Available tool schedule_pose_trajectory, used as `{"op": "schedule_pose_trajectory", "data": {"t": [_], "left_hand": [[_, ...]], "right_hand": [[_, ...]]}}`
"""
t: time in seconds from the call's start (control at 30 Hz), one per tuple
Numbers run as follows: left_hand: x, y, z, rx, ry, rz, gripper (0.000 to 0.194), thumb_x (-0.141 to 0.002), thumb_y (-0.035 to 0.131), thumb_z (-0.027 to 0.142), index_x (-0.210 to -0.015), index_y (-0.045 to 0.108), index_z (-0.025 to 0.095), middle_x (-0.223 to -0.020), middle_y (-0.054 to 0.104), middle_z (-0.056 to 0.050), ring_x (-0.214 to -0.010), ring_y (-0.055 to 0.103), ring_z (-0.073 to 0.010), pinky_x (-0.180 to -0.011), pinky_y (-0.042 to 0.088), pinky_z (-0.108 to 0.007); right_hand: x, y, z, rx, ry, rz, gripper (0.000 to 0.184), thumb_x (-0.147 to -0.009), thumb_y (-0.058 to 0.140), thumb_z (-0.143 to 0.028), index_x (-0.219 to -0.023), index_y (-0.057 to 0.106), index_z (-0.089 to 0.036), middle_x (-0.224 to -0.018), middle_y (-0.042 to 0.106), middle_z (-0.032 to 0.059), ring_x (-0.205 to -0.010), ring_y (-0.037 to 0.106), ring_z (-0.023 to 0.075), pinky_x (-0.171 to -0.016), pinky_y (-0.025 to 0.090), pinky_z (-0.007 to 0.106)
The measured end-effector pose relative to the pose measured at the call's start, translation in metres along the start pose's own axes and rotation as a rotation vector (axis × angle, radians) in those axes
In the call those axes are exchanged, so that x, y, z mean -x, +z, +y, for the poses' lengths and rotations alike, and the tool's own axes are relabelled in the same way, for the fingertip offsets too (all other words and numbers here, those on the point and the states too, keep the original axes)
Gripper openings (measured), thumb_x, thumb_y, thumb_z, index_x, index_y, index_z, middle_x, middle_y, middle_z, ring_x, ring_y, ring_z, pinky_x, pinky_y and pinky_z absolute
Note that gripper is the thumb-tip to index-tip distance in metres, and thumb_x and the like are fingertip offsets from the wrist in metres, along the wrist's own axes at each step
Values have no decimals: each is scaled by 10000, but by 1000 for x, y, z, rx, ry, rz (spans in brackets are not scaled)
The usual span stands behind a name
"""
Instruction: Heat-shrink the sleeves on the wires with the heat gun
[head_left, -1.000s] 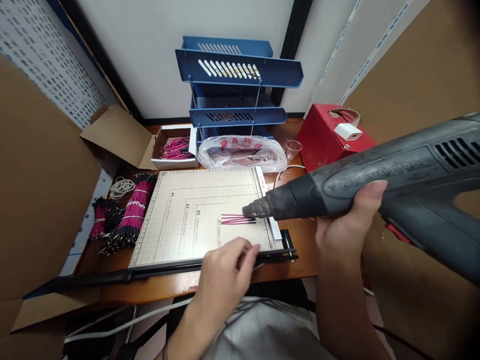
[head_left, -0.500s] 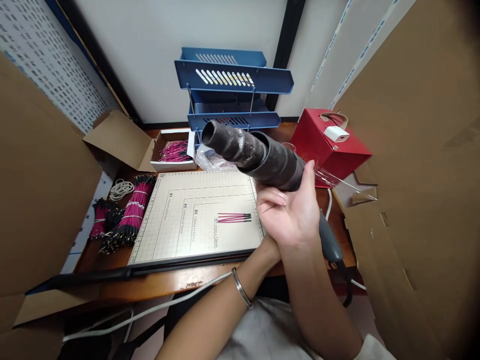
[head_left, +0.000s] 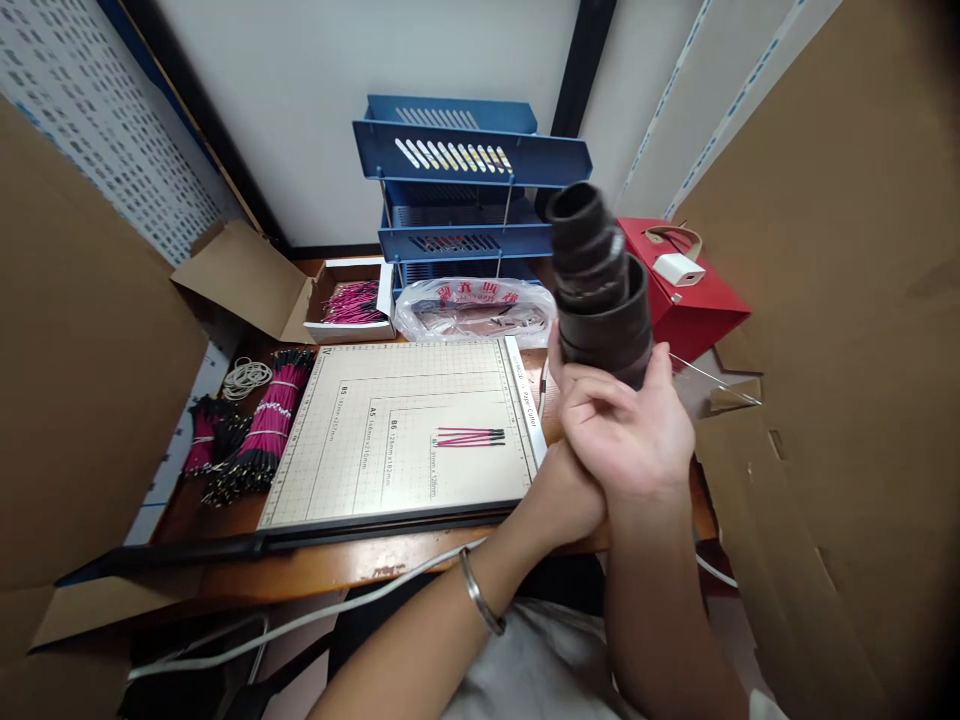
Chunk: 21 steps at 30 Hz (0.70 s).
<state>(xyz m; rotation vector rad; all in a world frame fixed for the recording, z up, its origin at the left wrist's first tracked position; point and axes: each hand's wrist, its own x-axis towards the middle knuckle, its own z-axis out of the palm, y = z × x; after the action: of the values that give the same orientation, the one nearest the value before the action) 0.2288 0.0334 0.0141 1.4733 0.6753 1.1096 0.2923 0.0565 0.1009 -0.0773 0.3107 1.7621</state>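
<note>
On the brown wooden desk (head_left: 409, 568), a flat cream paper cutter (head_left: 405, 470) with a printed grid is laid. Beyond its far edge, a blue slotted tray rack (head_left: 450, 176) is stood. At its far left corner, an open cardboard box (head_left: 349, 333) is set, filled with magenta and black wires; past its far right corner, a red box (head_left: 701, 315) with a beige handle is placed. Just behind its far edge, a clear plastic bag (head_left: 480, 312) is left, marked with red lettering. Above its right side, a dark heat gun (head_left: 604, 310) with a stepped round nozzle is held up, the mouth tilted upward. Along its left edge, a long banded bundle of magenta and black wires (head_left: 268, 415) is lain.

By the right hand (head_left: 630, 430), near the cutter's right edge, the heat gun's barrel is grasped, the grip closed around it with the palm turned up. The left hand (head_left: 574, 495) is partly covered by the right wrist (what is in its grip cannot be told). On the cutter's right half, a few short magenta leads with black ends (head_left: 469, 438) are spread, untouched.
</note>
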Motion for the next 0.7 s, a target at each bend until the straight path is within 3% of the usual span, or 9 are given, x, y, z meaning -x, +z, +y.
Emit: {"op": "schedule_pose_trajectory", "data": {"t": [0.03, 0.07, 0.17, 0.27, 0.37, 0.5, 0.6, 0.7], "left_hand": [[11, -7, 5, -52, -64, -86, 141, -910, 649, 209, -1033, 581, 208, -1033, 662, -68, -966, 618, -183, -852, 508, -301], [22, -15, 9, -121, -152, -100, 145, -864, 687, 208, -913, 551, 215, -904, 653, -21, -819, 596, -156, -723, 484, -276], [49, -45, 18, -346, -268, 24, 462, -872, 716, 344, -669, 321, 214, -606, 410, 59, -593, 358, -109, -559, 319, -261], [61, -78, 23, -386, -258, 64, 496, -976, 563, 339, -634, 228, 208, -572, 255, 67, -560, 260, -101, -553, 269, -264], [59, -108, 27, -590, -183, 120, 463, -990, 542, 304, -640, 254, 209, -577, 318, 60, -566, 317, -105, -587, 278, -275], [51, -130, 32, -848, -153, 103, 352, -1007, 545, 292, -696, 408, 203, -666, 522, 25, -652, 481, -139, -652, 352, -288], [46, -139, 33, -1012, -125, 22, 92, -994, 598, 283, -968, 619, 198, -965, 710, -40, -915, 584, -216, -815, 442, -346], [41, -145, 30, -1183, -109, -51, 208, -964, 654, 281, -1158, 661, 206, -1177, 721, -68, -1051, 574, -270, -913, 450, -415]], "right_hand": [[-1, -2, -8, -12, 12, 9, 644, -968, 430, -728, -1294, 460, -174, -857, 610, 26, -417, 356, 58, -314, 376, 178], [-2, -4, -17, -13, 12, 16, 676, -964, 416, -738, -1335, 446, -174, -981, 653, 79, -406, 318, 48, -297, 358, 193], [-5, -11, -40, -8, -61, 23, 663, -968, 404, -718, -1372, 453, -194, -1148, 671, 140, -391, 240, 40, -275, 312, 220], [-8, -17, -53, -6, -111, 20, 578, -995, 400, -645, -1373, 470, -214, -1154, 688, 128, -387, 216, 45, -282, 292, 224], [-11, -20, -57, 0, -111, 19, 545, -1010, 371, -604, -1359, 485, -202, -1164, 699, 141, -387, 198, 48, -287, 288, 226], [-17, -21, -57, 67, -90, 47, 594, -1002, 315, -616, -1319, 514, -155, -1077, 722, 148, -379, 202, 53, -279, 291, 215], [-21, -22, -58, 134, -85, 81, 596, -1018, 269, -590, -1314, 525, -140, -1027, 732, 136, -370, 211, 51, -274, 291, 197], [-25, -23, -61, 231, -118, 100, 537, -1044, 256, -536, -1263, 548, -142, -1047, 741, 145, -364, 216, 44, -278, 290, 186]]}}
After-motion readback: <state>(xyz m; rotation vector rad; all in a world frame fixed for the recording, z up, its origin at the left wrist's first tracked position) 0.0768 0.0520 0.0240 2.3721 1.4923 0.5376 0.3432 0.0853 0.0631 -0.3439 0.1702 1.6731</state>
